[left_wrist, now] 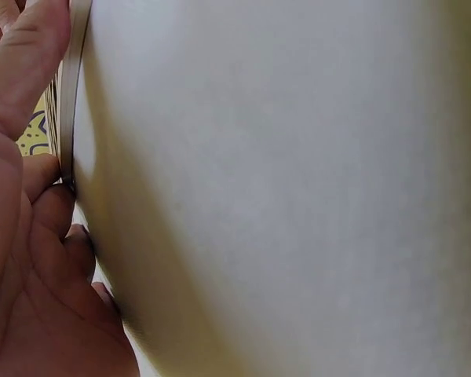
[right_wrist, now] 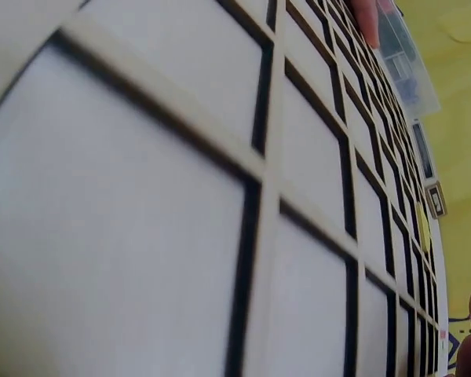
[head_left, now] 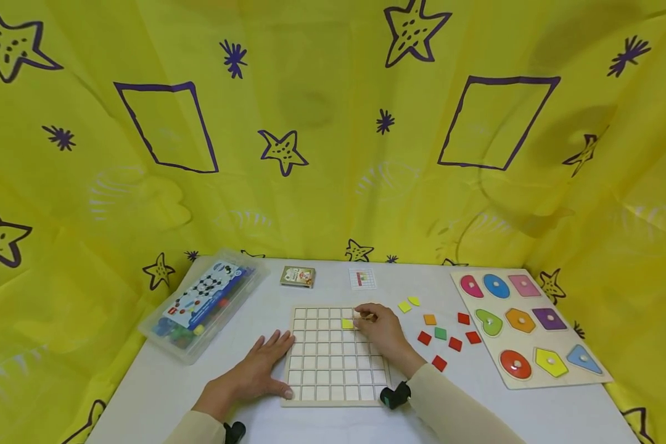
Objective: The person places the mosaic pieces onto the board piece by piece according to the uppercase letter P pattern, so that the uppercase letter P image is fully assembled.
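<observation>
A square wooden grid board [head_left: 322, 362] with rows of shallow cells lies flat on the table. In one of its upper cells sits a yellow square tile [head_left: 347, 324], seen edge-on as a yellow sliver in the right wrist view. My right hand [head_left: 385, 336] is over the board's upper right part, thumb tip close beside that tile and index finger apart from the thumb. Nothing shows between those fingertips. My left hand [head_left: 261, 368] rests with spread fingers at the board's left edge; its thumb [left_wrist: 31, 63] touches the wooden rim in the left wrist view.
Right of the board lie loose tiles: several red [head_left: 455, 344], one green [head_left: 440, 333], one orange [head_left: 430, 319] and two yellow pieces [head_left: 404, 306]. Farther right is a knobbed shape puzzle [head_left: 513, 342]. Behind the board are a small box [head_left: 298, 277] and a pattern card [head_left: 362, 279]; a plastic case [head_left: 205, 302] stands left.
</observation>
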A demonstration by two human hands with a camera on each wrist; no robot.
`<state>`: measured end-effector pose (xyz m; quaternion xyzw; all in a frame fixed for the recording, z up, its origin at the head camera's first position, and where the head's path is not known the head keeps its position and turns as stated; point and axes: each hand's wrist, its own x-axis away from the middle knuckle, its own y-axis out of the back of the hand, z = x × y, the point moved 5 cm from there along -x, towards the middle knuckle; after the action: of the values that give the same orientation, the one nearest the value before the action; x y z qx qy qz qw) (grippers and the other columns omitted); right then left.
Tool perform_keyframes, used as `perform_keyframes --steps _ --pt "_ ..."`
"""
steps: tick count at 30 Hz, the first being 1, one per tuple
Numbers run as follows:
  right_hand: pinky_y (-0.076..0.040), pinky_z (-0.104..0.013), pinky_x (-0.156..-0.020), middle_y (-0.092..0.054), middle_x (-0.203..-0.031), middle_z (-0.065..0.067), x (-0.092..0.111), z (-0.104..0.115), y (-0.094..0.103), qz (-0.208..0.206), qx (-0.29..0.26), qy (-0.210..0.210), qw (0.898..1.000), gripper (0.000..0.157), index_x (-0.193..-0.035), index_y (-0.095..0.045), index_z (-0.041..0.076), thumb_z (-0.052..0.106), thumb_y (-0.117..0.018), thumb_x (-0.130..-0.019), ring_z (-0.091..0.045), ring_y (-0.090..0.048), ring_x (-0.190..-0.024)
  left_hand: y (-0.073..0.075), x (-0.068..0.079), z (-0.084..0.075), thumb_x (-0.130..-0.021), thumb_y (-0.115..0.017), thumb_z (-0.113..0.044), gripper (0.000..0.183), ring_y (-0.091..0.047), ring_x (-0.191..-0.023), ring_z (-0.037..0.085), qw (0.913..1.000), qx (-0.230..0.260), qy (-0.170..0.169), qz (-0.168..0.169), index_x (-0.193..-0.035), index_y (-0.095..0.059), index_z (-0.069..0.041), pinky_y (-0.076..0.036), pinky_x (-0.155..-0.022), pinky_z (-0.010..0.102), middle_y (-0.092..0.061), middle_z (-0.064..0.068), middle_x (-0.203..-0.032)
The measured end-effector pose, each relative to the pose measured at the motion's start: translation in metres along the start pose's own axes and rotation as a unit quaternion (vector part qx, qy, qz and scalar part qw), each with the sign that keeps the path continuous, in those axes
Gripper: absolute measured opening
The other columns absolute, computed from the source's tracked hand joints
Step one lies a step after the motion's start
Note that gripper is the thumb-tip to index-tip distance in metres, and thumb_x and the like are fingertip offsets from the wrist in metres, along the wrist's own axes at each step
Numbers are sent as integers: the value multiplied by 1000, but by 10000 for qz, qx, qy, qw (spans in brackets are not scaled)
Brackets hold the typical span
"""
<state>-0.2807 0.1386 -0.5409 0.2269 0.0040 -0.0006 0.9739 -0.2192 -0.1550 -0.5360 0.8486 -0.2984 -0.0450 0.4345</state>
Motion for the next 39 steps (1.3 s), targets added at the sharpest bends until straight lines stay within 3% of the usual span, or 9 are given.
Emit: perform_keyframes --steps 4,15,24,29,39 --pt "-51 -31 -82 -69 -113 -9 3 -3 13 -80 -101 -75 9999 26 -119 -76 9 10 -78 -93 -21 -56 -95 -2 -1 1 -76 -90 -46 117 -14 -162 45 10000 23 -11 -11 -164 -30 1 -3 -131 67 -25 22 -173" --pt "-47 -30 -84 -68 -124 -11 14 -17 65 -346 322 -292 9985 32 -128 -73 10 16 -76 -97 -25 -52 -108 -4 -3 4 -76 -90 -46 117 -14 -162 45 10000 56 -68 -30 -164 -30 1 -2 -131 67 -25 22 -173" --pt "-51 -17 -75 -64 -133 -19 28 -33 109 -413 429 -531 9968 38 -135 -67 6 16 -73 -99 -29 -50 -115 -4 -2 3 -76 -90 -47 117 -13 -163 43 10000 56 4 -46 -165 -30 -1 -1 -131 65 -24 20 -174" --pt "-52 -17 -71 -63 -132 -18 35 -44 122 -393 565 -764 9947 37 -136 -67 6 16 -73 -100 -30 -51 -114 -3 -1 1 -75 -90 -46 117 -12 -163 43 9999 94 7 -69 -165 -30 -1 -1 -131 65 -24 20 -174" --pt "-50 -19 -80 -67 -126 -17 45 -60 130 -282 929 -589 9935 35 -131 -70 3 14 -75 -98 -29 -54 -109 -4 -3 5 -75 -90 -48 116 -12 -164 40 9999 102 71 -67 -165 -31 -3 -1 -132 62 -24 16 -174"
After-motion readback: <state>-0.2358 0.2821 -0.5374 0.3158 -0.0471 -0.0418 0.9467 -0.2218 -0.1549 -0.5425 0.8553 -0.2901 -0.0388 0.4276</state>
